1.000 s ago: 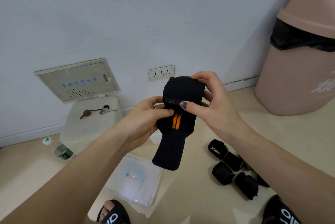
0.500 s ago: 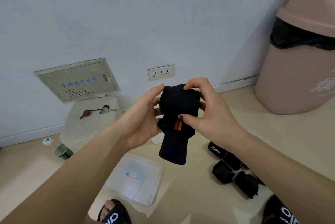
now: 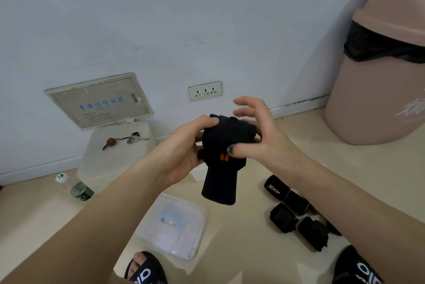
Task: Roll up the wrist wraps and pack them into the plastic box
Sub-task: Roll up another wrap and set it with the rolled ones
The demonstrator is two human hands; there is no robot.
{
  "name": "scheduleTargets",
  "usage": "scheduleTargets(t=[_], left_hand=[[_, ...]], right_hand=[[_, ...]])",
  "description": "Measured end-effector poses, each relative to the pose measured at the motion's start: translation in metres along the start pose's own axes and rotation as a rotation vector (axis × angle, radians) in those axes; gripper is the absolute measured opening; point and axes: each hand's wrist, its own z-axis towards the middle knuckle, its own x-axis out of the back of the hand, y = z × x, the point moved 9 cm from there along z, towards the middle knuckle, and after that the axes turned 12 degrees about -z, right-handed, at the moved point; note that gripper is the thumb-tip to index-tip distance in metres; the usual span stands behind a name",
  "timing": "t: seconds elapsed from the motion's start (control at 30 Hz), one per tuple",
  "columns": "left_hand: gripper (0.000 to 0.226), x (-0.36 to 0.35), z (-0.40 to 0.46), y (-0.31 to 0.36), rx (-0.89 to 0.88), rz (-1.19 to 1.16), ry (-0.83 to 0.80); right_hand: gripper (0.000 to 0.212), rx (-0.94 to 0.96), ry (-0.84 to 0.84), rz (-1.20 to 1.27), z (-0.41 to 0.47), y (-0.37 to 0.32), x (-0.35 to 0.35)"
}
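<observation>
black rolled wraps point(image 3: 296, 212) right of clear plastic box point(image 3: 174, 226).

wrist wrap point(image 3: 226, 143): matt black woven cloth, soft and slightly fuzzy, with two short orange stitched bars
rolled wraps point(image 3: 296, 212): the same matt black cloth; one bears white print
plastic box point(image 3: 171, 226): clear, faintly frosted plastic, smooth, with a pale blue part seen through it
floor point(image 3: 264, 256): smooth cream tile with a soft sheen
wall point(image 3: 161, 19): matt white paint, a little uneven
bin point(image 3: 377, 76): matt pink plastic, lined with a glossy black bag
foam box point(image 3: 115, 154): white, grainy, dull
keys point(image 3: 134, 138): shiny metal
bottle point(image 3: 76, 188): clear glossy plastic
slippers point(image 3: 147, 270): black rubbery, white print
</observation>
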Motion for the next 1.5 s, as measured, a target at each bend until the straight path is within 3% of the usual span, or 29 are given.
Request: scheduleTargets(t=[0.13, 0.2, 0.3, 0.43, 0.73, 1.17, 1.5], left_hand=[[0.023, -0.001, 0.000, 0.007, -0.038, 0.031, -0.001], [0.023, 0.000, -0.001, 0.008, -0.049, 0.051, 0.006], [0.029, 0.001, 0.000, 0.006, -0.065, 0.064, 0.010], [0.060, -0.001, 0.001, 0.003, -0.065, 0.068, -0.001], [0.044, 0.006, 0.000, -0.008, 0.053, -0.270, 0.032], [0.018, 0.001, 0.001, -0.010, 0.006, -0.052, 0.034], [0.042, 0.003, 0.002, -0.015, -0.030, 0.105, 0.098]], right_hand=[[0.072, -0.357, -0.083, 0.216, -0.004, 0.029, -0.010], [0.062, -0.418, -0.168, 0.344, -0.009, 0.032, -0.023], [0.064, -0.408, -0.142, 0.389, -0.008, 0.030, -0.022], [0.063, -0.371, -0.120, 0.440, -0.002, 0.029, -0.020], [0.047, -0.385, -0.073, 0.489, -0.002, 0.028, -0.010], [0.048, -0.371, -0.043, 0.388, 0.001, 0.022, -0.002], [0.055, -0.399, -0.058, 0.355, -0.002, 0.025, -0.008]])
